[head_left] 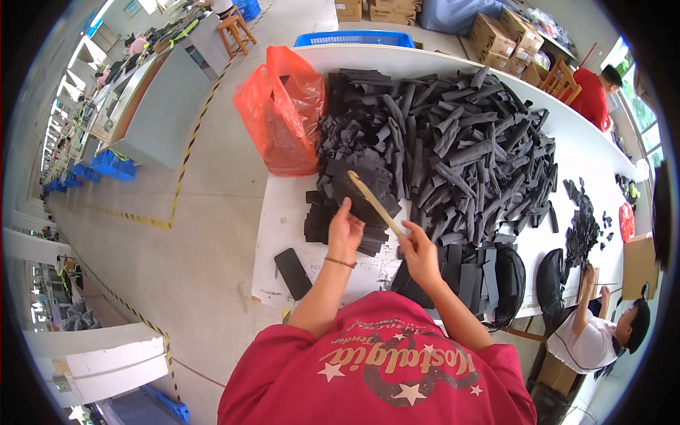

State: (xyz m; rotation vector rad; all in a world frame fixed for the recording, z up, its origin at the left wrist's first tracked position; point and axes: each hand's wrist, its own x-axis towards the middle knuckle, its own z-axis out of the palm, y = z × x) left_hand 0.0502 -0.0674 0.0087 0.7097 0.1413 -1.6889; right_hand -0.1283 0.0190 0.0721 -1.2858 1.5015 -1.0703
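Observation:
My right hand [419, 249] grips the lower end of a flat, pale wooden stick [374, 201]. The stick slants up and left, and its tip lies over a dark fabric piece [365, 205]. With the thumb on top, my left hand [346, 230] holds that piece by its near edge; the other fingers are mostly hidden. Beyond it rises a heap of small black pieces [354, 134]. To the right spreads a large pile of rolled black fabric strips [467, 149]. More flat black strips [474, 273] lie close to my right forearm.
A black phone [292, 273] lies left of my left wrist. An open red plastic bag [283, 117] stands at the table's far left edge. A black bag [509, 280] sits right of the strips. At the right, a person in white [591, 333] works at the same white table [283, 212].

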